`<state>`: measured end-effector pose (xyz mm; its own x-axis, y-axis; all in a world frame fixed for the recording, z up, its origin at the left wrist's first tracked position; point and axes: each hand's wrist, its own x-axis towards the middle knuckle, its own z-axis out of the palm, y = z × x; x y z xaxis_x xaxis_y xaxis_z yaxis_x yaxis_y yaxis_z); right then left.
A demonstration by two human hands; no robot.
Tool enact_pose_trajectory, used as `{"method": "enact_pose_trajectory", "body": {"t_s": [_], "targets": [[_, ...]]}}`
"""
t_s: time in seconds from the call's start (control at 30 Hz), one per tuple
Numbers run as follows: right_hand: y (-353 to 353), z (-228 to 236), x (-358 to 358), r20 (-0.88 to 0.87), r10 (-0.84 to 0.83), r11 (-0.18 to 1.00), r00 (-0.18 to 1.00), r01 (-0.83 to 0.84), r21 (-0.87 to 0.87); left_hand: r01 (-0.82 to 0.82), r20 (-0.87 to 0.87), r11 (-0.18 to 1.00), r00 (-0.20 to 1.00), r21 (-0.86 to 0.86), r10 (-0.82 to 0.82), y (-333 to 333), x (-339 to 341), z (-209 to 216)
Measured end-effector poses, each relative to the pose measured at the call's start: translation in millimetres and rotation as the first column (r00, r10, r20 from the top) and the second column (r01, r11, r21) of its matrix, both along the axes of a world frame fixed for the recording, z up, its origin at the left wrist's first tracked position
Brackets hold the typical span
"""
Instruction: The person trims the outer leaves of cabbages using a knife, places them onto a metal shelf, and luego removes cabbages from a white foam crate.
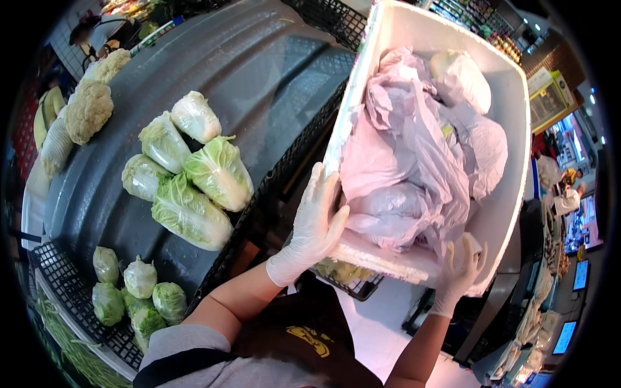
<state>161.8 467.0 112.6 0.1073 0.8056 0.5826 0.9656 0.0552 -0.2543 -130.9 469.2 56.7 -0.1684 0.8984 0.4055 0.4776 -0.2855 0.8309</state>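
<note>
A large white foam box (522, 155) is tilted up in front of me, held at its near end between my gloved hands. My left hand (315, 223) presses on its left wall near the lower corner, thumb lying along the near rim. My right hand (460, 271) hooks over the near rim at the right corner, fingertips inside. Crumpled pale pinkish plastic bags (414, 142) fill the box, and a wrapped whitish head (461, 79) lies at its far end. What the bags cover is hidden.
Left of the box, several wrapped napa cabbages (192, 213) lie on a grey ribbed display surface (259, 71). Smaller round cabbages (140, 277) sit by a black crate edge at the lower left. Cauliflowers (89, 111) line the far left. Beneath the box is another black crate (367, 287).
</note>
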Motion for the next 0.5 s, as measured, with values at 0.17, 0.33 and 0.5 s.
{"method": "enact_pose_trajectory", "body": {"t_s": [0.17,0.33,0.5], "targets": [[-2.2,0.9,3.3,0.034,-0.003,0.996,0.999,0.006,-0.084,-0.13,-0.22,0.991,0.967,0.006,0.128,3.7,10.3,5.7],[-0.7,4.0,-7.7,-0.156,-0.001,0.996,0.988,-0.013,-0.09,-0.161,-0.263,0.986,0.95,0.04,0.166,7.6,12.8,1.8],[10.5,-9.6,2.3,-0.039,0.068,0.998,0.997,-0.068,-0.008,-0.17,-0.293,0.982,0.938,0.082,0.187,23.2,13.3,-6.9]]}}
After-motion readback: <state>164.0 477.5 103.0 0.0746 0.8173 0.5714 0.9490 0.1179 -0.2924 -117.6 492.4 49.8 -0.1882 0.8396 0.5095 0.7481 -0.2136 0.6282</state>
